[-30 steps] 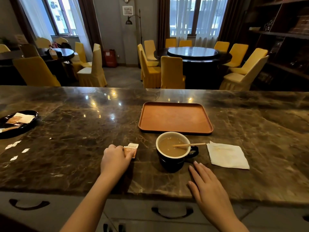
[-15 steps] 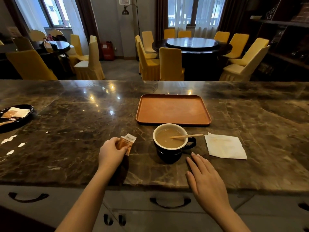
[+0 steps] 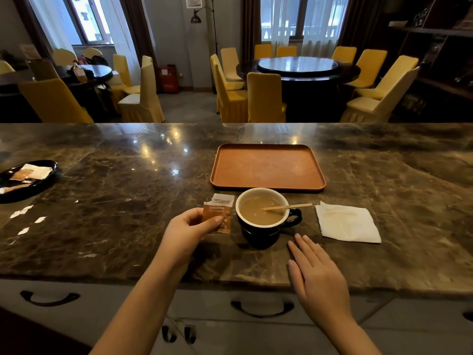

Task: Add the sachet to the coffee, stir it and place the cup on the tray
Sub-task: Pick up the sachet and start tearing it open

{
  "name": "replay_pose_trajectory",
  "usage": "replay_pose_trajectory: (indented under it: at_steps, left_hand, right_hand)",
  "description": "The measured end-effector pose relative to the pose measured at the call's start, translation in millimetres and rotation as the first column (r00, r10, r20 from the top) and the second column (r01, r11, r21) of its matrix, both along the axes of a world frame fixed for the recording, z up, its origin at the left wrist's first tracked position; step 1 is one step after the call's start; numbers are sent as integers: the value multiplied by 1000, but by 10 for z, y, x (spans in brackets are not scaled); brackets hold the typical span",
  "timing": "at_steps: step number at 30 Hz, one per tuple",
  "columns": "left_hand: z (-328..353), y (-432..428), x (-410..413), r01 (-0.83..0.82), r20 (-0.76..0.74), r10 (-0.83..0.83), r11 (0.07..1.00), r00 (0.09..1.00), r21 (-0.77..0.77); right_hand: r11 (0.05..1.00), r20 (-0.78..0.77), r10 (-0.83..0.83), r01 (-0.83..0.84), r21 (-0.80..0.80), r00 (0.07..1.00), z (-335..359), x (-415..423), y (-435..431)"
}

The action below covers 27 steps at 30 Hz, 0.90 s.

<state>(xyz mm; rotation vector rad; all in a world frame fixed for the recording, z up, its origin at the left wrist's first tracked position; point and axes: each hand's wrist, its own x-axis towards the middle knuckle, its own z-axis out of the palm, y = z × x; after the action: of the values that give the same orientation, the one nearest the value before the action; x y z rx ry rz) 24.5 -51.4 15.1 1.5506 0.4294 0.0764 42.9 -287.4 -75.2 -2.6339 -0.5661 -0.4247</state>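
The sachet [image 3: 219, 212] is a small flat packet, white along its top band with grey print and orange-brown below, its top edge unbroken. The left hand [image 3: 188, 233] pinches its lower part between thumb and fingers and holds it upright just left of the cup [image 3: 263, 217], off the counter [image 3: 107, 201]. The thumb covers part of the orange face, and the small print there is too fine to read.

The cup is dark outside and white inside, filled with light brown coffee. A wooden stirrer [image 3: 288, 207] leans in it, its dry end sticking out right over the rim above the handle. The right hand [image 3: 318, 275] lies flat and empty on the counter, fingers spread, just near and right of the cup, touching nothing else.

The tray [image 3: 267, 166] sits just beyond the cup, empty, its near rim close to the cup's far rim. A crumpled white napkin [image 3: 348, 222] lies right of the cup. The counter is bare between the sachet and a black dish [image 3: 28, 179] at the far left, which holds more packets and is cut off by the frame edge. Small white scraps [image 3: 24, 217] dot the counter near it. The counter's near edge runs under both forearms, with drawer handles below.
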Motion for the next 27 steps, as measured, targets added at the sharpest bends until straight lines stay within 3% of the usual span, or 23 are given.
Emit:
replay_pose_trajectory:
  at_steps: [6,11,16,20,23,27]
  left_hand:
    - [191,-369,-16,197,86,-192,979,978,-47]
    - [331,-648,72,315,91,-307,944,947,-99]
    - [441,-787,217,345,110,-327,901,939,-263]
    - [487,-828,324,336,118,-316,907,941,-254]
    - [542,-830,425,320,120,-303,935,945,-154]
    - [703,-754,642,309,148,-323,945,935,107]
  right_hand:
    - [902,37,118,-123,413,992,266,-110,61]
    - [641,-96,272,-106,760,958,749,-127,247]
    - [387,-182,348,36,921,919,1044,-5,287]
    - [234,-245,414,158,959,877,1136,128,262]
    - [267,-278,421,175,948,864,1228,279,236]
    - [428,-267,457,53,902,849,1384,551,188]
